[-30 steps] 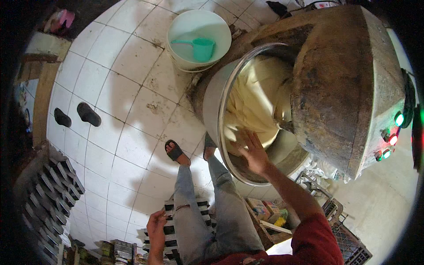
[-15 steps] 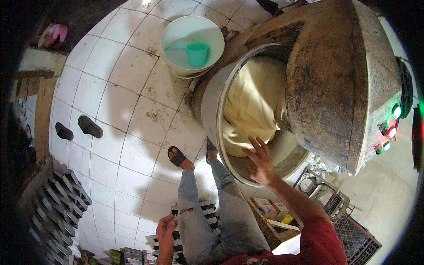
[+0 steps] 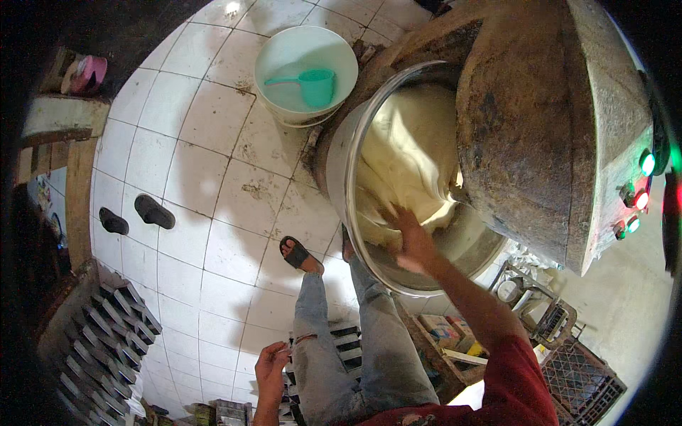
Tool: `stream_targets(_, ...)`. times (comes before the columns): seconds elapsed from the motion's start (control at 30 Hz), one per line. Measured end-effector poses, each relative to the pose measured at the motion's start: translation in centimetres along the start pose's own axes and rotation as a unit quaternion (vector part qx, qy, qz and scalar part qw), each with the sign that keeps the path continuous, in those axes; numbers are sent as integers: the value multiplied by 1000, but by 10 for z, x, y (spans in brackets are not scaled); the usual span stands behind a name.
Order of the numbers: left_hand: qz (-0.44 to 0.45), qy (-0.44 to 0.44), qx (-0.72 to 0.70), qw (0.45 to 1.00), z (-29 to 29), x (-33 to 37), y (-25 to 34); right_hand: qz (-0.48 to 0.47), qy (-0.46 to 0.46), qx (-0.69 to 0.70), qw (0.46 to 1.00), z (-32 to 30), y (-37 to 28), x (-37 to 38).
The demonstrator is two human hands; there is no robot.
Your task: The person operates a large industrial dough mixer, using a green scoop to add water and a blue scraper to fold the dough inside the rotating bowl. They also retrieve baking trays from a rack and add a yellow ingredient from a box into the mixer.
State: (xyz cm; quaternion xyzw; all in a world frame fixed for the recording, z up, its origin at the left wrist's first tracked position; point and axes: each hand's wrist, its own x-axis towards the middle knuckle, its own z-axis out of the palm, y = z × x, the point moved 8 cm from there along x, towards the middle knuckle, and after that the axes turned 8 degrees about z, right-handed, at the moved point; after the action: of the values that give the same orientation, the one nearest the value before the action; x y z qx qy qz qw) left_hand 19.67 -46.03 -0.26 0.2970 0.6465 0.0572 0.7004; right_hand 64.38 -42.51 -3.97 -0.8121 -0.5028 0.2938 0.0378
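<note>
A big metal mixing bowl (image 3: pixel 361 142) holds a mass of pale, smooth dough (image 3: pixel 415 153). My right hand (image 3: pixel 414 240) reaches down into the bowl, fingers stretched out against the near side of the dough; the fingertips are partly lost in shadow and blur. My left hand (image 3: pixel 271 369) hangs beside my left knee, away from the bowl. Its fingers are curled in, and whatever they may hold is too small to make out. The brown, stained mixer head (image 3: pixel 529 135) overhangs the bowl's right part and hides some of the dough.
A white bucket (image 3: pixel 266 60) with a turquoise dipper (image 3: pixel 316 86) stands beyond the bowl. Lit buttons (image 3: pixel 641 199) sit on the mixer's right side. Slippers (image 3: pixel 154 211) lie on the tiles at left. Stacked metal pans (image 3: pixel 106 341) stand lower left, a black crate (image 3: pixel 582 380) lower right.
My right hand has moved slightly up and left, down onto the dough. The dough's folds have shifted. My left hand stays by the knee while the view has tilted a little.
</note>
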Motion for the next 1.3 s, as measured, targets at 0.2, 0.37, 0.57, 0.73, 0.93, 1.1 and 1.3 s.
stream_targets(0.2,-13,34,6,999,-17,5,-14,-124,-62,-105,985,26,4,0)
stream_targets(0.37,-26,29,-1,999,6,14,-11,21,-145,-213,966,71,36,130)
stream_targets(0.57,3,16,-18,1000,15,-11,-12,51,-60,73,994,4,3,16)
stream_targets(0.73,-53,54,-40,996,4,-9,-35,-75,-32,48,995,11,5,-41)
stream_targets(0.93,1,12,-43,999,32,17,-18,28,-157,-198,967,103,63,100)
stream_targets(1.1,6,4,-42,999,18,4,-14,41,-85,-8,995,54,26,47)
stream_targets(1.3,-44,42,-19,998,1,3,-16,-87,-105,-102,985,12,-1,-16)
